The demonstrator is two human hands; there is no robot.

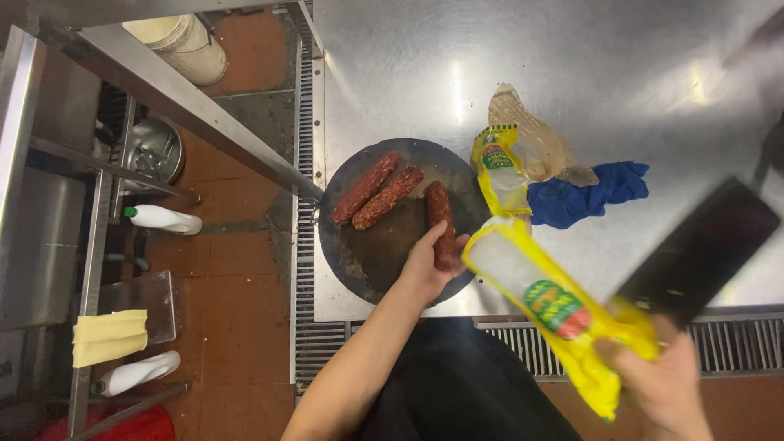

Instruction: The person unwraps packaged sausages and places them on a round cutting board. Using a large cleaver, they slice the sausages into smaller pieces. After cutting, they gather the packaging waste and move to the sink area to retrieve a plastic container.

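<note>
A person's left hand point(429, 265) closes its fingers on a dark red sausage point(442, 224) on a round black board point(367, 253), beside two more sausages point(377, 189). The right hand point(665, 380) grips a yellow wrapper point(555, 306) and a blurred dark cleaver point(702, 249). A blue cloth point(592, 192) lies on the steel tabletop point(572, 65).

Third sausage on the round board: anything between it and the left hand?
No. The left hand already rests on the third sausage, on the round board. The right hand holds the yellow wrapper and cleaver, off to the side.
</note>
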